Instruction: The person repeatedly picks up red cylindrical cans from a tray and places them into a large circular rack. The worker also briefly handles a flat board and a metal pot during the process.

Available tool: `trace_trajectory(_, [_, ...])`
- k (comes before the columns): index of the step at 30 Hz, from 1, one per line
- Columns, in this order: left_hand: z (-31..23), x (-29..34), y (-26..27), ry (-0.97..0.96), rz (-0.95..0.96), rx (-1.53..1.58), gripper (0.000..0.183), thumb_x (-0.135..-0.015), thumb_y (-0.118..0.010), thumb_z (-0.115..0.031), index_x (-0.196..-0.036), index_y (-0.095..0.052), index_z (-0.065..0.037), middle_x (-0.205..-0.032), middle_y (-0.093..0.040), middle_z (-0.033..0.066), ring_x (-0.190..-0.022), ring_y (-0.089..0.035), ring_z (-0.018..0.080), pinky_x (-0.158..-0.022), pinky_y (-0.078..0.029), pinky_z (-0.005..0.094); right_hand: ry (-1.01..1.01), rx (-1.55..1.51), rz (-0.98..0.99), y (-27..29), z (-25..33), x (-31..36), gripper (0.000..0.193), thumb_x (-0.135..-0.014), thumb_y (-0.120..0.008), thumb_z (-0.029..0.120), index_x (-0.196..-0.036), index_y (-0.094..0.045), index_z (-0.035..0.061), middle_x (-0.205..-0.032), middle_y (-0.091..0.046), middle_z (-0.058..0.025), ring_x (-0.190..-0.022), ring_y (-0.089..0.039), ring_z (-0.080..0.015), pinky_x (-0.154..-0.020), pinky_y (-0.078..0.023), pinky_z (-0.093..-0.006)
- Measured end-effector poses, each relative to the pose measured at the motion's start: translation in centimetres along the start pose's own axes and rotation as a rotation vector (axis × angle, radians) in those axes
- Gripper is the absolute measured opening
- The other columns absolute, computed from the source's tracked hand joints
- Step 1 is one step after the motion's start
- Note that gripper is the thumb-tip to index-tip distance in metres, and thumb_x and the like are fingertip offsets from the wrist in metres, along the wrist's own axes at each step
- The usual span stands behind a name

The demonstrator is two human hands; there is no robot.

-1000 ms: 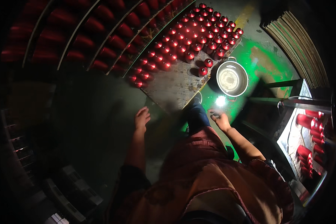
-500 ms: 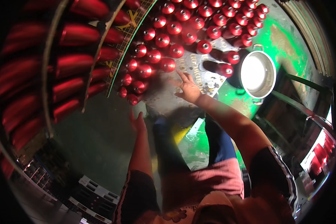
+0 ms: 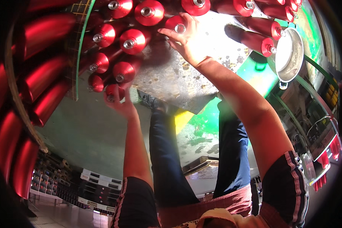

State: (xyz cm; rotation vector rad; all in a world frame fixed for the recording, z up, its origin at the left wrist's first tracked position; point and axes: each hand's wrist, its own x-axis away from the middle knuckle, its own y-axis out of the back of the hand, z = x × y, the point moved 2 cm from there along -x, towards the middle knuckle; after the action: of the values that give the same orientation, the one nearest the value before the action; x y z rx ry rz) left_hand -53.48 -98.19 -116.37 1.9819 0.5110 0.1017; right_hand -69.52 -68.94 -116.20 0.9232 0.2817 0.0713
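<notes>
Red metal cylinders (image 3: 149, 12) with silver necks stand in rows on a grey, stained sheet (image 3: 167, 79). At the nearest left end of the rows, my left hand (image 3: 124, 108) has its fingers curled round one red cylinder (image 3: 111, 91). My right hand (image 3: 190, 41) reaches further in, thumb and fingers spread round the shoulder of another red cylinder (image 3: 173, 22); part of its grip is washed out by glare. Between the two hands, beside the left one, stands a further cylinder (image 3: 123, 71).
A silver two-handled pot (image 3: 289, 57) stands at the right, close to several leaning red cylinders (image 3: 260, 42). More red cylinders (image 3: 49, 74) fill the left, behind a green-edged mesh panel (image 3: 81, 49). My legs (image 3: 165, 144) are below the sheet.
Both hands have reached the cylinders, the left from below the rows and the right from over the bare sheet. My view has moved closer, so the cylinders look larger.
</notes>
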Motion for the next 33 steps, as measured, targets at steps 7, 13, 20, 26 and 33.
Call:
trace_trajectory(7, [-0.2,-0.5,3.3,0.283,0.175,0.093,0.042,-0.086,-0.077,-0.022,-0.125,-0.067,-0.01,-0.137,-0.045,0.0205,-0.122,-0.051,0.0344,-0.099,-0.049,0.0424,-0.008,-0.325,0.017,5.9,-1.9,3.0,0.056,-0.066,-0.081,0.009,-0.117,-0.071,0.0317,-0.132,-0.04,-0.0224,-0.117,-0.048,-0.0412,-0.097,-0.048,-0.047])
trace_trajectory(13, [-8.7,-0.8,9.0,0.497,0.58,0.558,0.055,-0.086,-0.07,-0.017,-0.135,-0.055,0.003,-0.135,-0.05,0.0146,-0.127,-0.049,0.0266,-0.108,-0.041,0.0424,-0.458,-0.497,0.201,22.5,-5.6,13.7,0.055,-0.083,-0.073,0.017,-0.135,-0.059,0.0134,-0.135,-0.052,-0.0157,-0.128,-0.048,-0.03,-0.109,-0.038,-0.0413])
trace_trajectory(20, [-30.3,0.0,0.9,0.179,1.397,0.926,0.062,-0.092,-0.055,-0.032,-0.139,-0.044,0.007,-0.138,-0.053,0.0188,-0.121,-0.055,0.0274,-0.106,-0.042,0.0412,-1.124,-1.804,-0.471,40.0,-12.8,25.1,0.043,-0.089,-0.066,0.029,-0.121,-0.057,0.0023,-0.118,-0.062,-0.0193,-0.11,-0.061,-0.0322,-0.09,-0.053,-0.0429])
trace_trajectory(26, [-53.3,9.6,-11.9,1.186,1.924,1.684,0.054,-0.097,-0.048,-0.051,-0.126,-0.054,-0.006,-0.124,-0.06,0.021,-0.102,-0.062,0.0337,-0.085,-0.054,0.0438,-1.458,-1.561,-0.393,43.7,-22.9,27.5,0.037,-0.102,-0.05,0.034,-0.115,-0.057,0.0003,-0.104,-0.062,-0.0305,-0.084,-0.067,-0.0408,-0.062,-0.059,-0.0445])
trace_trajectory(33, [-65.4,14.9,-16.9,0.093,1.512,0.878,0.012,-0.099,-0.049,-0.013,-0.098,-0.06,-0.009,-0.085,-0.06,0.0036,-0.076,-0.061,0.0156,-0.066,-0.051,0.0289,-0.963,-2.161,-0.768,45.8,-30.0,26.2,0.043,-0.101,-0.049,0.024,-0.129,-0.051,-0.0102,-0.11,-0.06,-0.0391,-0.092,-0.068,-0.0468,-0.07,-0.063,-0.0462])
